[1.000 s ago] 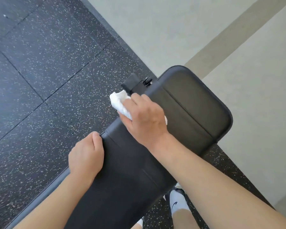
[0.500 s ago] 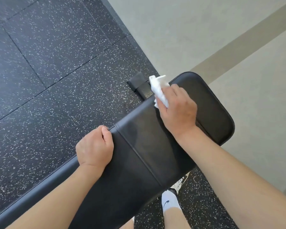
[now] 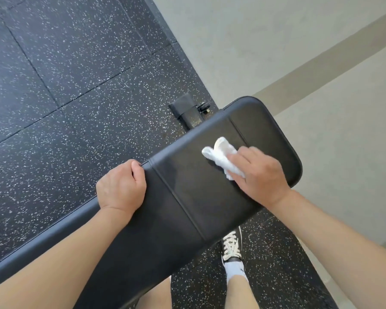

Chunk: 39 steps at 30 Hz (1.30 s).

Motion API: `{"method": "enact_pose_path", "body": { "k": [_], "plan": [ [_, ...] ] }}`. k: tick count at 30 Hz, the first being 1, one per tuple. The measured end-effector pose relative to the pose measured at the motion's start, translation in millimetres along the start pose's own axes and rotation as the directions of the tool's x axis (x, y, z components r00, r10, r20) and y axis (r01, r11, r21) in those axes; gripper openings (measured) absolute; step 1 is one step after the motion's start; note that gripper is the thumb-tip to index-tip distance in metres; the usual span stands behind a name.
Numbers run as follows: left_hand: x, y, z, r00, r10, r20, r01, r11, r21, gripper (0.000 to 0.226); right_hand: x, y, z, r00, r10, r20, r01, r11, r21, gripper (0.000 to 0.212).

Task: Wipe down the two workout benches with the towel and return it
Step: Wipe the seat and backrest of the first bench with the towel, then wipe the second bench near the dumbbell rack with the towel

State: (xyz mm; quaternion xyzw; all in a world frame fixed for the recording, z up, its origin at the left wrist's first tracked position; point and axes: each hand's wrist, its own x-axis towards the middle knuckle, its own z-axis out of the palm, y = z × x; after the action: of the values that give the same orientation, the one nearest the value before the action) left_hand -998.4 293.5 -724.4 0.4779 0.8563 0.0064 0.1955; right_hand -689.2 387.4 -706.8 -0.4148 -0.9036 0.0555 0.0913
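The right hand [image 3: 260, 175] has its fingers curled on the towel [image 3: 223, 158], pressing it onto the bench [image 3: 187, 197]; the left hand [image 3: 120, 186] has its fingers clamped over the edge, likely to steady it.

one bench [image 3: 187, 197], one towel [image 3: 221, 157], two hands [image 3: 260, 175]

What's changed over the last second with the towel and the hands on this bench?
The right hand swept the white towel from the bench's far edge, by the black bracket, onto the middle of the pad. The left hand still grips the far edge at the seam; the towel stays bunched under the right fingers.
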Motion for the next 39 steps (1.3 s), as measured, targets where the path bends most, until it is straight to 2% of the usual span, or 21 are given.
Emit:
{"method": "enact_pose_path", "body": {
  "k": [3,5,7,9,11,13,16,18,20,22,25,29,35,39],
  "plan": [
    [-0.1,1.8,-1.0,1.0,-0.011,-0.003,0.011,1.0,0.01,0.049,39.4,-15.4,9.3,0.941,0.337,-0.036,-0.335,0.941,0.055,0.027],
    [-0.8,3.1,0.9,1.0,-0.029,0.009,0.029,0.999,0.029,0.049,56.1,-49.2,14.9,0.902,0.43,-0.036,-0.422,0.896,0.139,0.029],
    [-2.9,3.6,0.0,0.998,-0.058,0.036,0.056,0.997,0.048,0.046,53.6,-88.7,19.6,0.946,0.325,-0.016,-0.317,0.93,0.186,0.026],
    [-4.8,7.7,-3.3,0.994,-0.085,0.065,0.082,0.995,0.047,0.042,32.0,-116.1,18.3,0.994,0.107,-0.008,-0.104,0.978,0.179,0.017],
    [-7.5,12.9,-7.3,0.99,-0.108,0.094,0.104,0.994,0.043,0.039,1.5,-115.3,11.7,0.997,-0.067,0.034,0.059,0.978,0.199,0.008],
    [-16.7,21.4,-15.6,0.986,-0.115,0.117,0.11,0.993,0.044,0.034,-26.9,-95.5,1.0,0.984,-0.143,0.106,0.118,0.971,0.207,0.008],
    [-37.1,34.7,-33.7,0.983,-0.13,0.127,0.133,0.991,-0.02,0.031,-51.6,-61.5,-21.1,0.96,-0.062,0.272,0.018,0.987,0.162,0.026],
    [-52.7,41.9,-45.5,0.983,-0.095,0.156,0.106,0.993,-0.06,0.036,-56.8,-44.6,-40.3,0.935,0.099,0.342,-0.143,0.984,0.106,0.032],
    [-66.7,48.8,-61.5,0.985,-0.047,0.165,0.067,0.991,-0.114,0.051,-53.8,-29.8,-61.2,0.887,0.29,0.359,-0.329,0.943,0.05,0.029],
    [-79.3,57.4,-83.3,0.992,0.005,0.129,0.014,0.99,-0.141,0.057,-46.9,-18.7,-84.4,0.836,0.436,0.332,-0.481,0.875,0.063,0.028],
    [-95.8,72.9,-122.7,0.992,0.093,0.088,-0.081,0.988,-0.13,0.058,-34.1,-15.1,-122.5,0.816,0.513,0.266,-0.559,0.816,0.143,0.026],
    [-110.4,94.8,-186.7,0.98,0.195,0.04,-0.192,0.978,-0.077,0.058,-8.7,-24.0,-185.2,0.808,0.558,0.19,-0.589,0.78,0.213,0.022],
    [-128.4,122.6,-310.2,0.971,0.236,-0.051,-0.239,0.969,-0.069,0.059,33.6,-41.4,-314.6,0.795,0.604,0.057,-0.586,0.741,0.328,0.021],
    [-144.0,139.5,-389.2,0.958,0.255,-0.129,-0.267,0.959,-0.09,0.06,53.8,-51.6,-399.5,0.809,0.585,-0.046,-0.528,0.759,0.381,0.024]
  ]
}}
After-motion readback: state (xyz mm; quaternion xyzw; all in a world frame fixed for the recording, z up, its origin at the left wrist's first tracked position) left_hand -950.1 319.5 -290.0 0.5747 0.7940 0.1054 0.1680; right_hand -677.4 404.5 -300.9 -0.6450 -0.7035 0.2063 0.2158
